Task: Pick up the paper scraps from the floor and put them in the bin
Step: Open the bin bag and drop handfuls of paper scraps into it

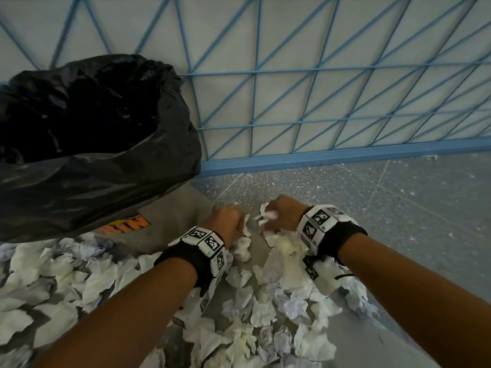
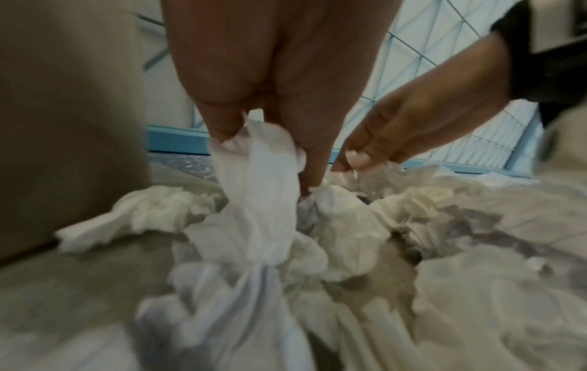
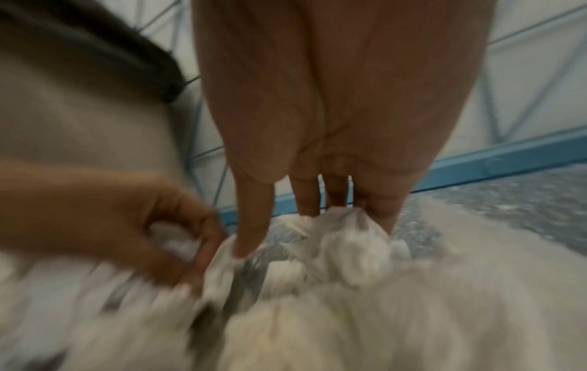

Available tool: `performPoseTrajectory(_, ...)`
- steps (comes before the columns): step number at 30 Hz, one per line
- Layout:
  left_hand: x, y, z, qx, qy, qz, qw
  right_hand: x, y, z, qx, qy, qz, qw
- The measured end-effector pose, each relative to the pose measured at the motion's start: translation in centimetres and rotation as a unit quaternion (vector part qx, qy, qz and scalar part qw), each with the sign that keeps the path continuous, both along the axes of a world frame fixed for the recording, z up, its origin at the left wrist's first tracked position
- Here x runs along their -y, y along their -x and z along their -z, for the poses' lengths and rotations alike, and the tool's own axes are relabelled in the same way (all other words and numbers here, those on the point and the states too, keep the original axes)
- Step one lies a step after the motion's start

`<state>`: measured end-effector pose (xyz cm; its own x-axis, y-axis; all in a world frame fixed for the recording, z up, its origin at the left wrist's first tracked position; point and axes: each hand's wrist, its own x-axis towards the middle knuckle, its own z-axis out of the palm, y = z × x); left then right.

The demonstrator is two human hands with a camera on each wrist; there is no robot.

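Observation:
Crumpled white paper scraps (image 1: 265, 309) lie heaped on the floor in front of me. The bin (image 1: 87, 144), lined with a black bag, stands at the left with its mouth open. My left hand (image 1: 229, 221) is curled round a white scrap (image 2: 257, 190) at the far edge of the heap, close to the bin's grey side. My right hand (image 1: 279, 216) pinches another wad of scraps (image 3: 346, 241) just to the right of it. The two hands sit a short gap apart. Both wrist views are blurred.
A blue metal grille (image 1: 318, 88) with a blue base rail (image 1: 345, 155) runs along the wall behind. Speckled grey floor (image 1: 398, 208) lies to the right. The bin's grey wall carries an orange label (image 1: 127, 225).

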<state>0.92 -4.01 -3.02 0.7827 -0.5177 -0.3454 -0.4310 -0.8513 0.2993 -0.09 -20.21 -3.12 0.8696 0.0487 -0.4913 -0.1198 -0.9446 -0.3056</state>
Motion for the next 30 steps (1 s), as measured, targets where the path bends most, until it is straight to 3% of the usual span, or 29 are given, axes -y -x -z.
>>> performPoseTrajectory(4,-1.3,0.7,-0.1,0.008,0.037,-0.059,0.998,-2.6,1.6,1.0,-0.002,0.102,-0.072,0.992)
performPoseTrajectory(9,-1.4,2.1,-2.4,0.029,0.081,-0.055,0.995,-3.2,1.0,-0.2,0.025,0.054,-0.012,0.998)
performPoseTrajectory(12,-1.8,3.7,-4.3,0.039,0.168,-0.050,0.984,-2.5,0.5,-2.3,0.105,-0.006,0.067,0.992)
performPoseTrajectory(15,-2.3,5.5,-6.9,0.067,0.257,-0.015,0.964,-1.8,0.3,-5.5,0.192,-0.064,0.152,0.967)
performPoseTrajectory(19,-4.2,6.3,-12.2,0.124,0.367,0.006,0.922,-2.1,0.2,-11.4,0.289,-0.123,0.197,0.929)
performPoseTrajectory(25,-8.6,4.0,-21.9,0.219,0.491,-0.082,0.839,-6.3,-0.9,-19.3,0.417,-0.240,0.220,0.849)
performPoseTrajectory(30,-14.1,0.5,-26.0,0.295,0.476,-0.188,0.807,-12.0,-2.3,-25.3,0.512,-0.295,0.192,0.784)
